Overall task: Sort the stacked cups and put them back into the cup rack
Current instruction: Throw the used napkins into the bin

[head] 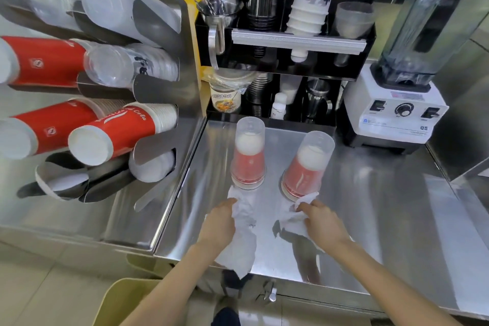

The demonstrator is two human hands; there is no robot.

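Two upside-down cup stacks stand on the steel counter (370, 206): each is a red paper cup under a frosted clear plastic cup, the left stack (248, 153) and the right stack (307, 164). Just in front of them, my left hand (219, 222) grips a crumpled white paper towel (242, 241). My right hand (321, 222) holds a second white towel (293, 222) that touches the right stack's base. The cup rack (158, 87) at the left holds slanted rows of red paper cups (111, 135) and clear plastic cups (119, 66).
A black organizer (291, 42) at the back holds stacked cups, spoons and small bottles. A white blender (397, 103) stands at the back right. A steel wall rises at the far right. A yellowish bin (127, 302) sits below the counter's front edge.
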